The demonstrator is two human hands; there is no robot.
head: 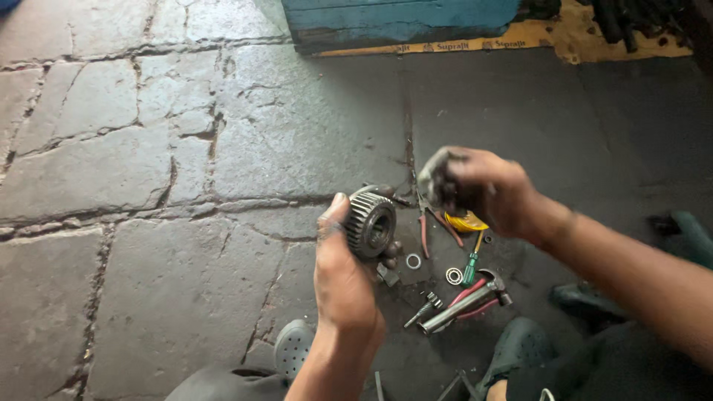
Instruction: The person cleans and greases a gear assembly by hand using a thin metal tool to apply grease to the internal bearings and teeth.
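My left hand [340, 278] grips a round steel gear [370, 224] with fine teeth around its rim, thumb on the toothed edge, held above the stone floor. Just to the right and a little higher, my right hand [486, 189] is closed around a dark greasy lump [434, 174], perhaps a rag or a part; I cannot tell which. The two hands are a short gap apart.
On the floor under the hands lie red-handled pliers [425, 232], a green-handled screwdriver [471, 267], a hammer [466, 301], two metal rings [413, 261], a yellow piece [466, 221] and small parts. A blue wooden box [401, 22] stands at the back. Grey sandals [293, 345] are below.
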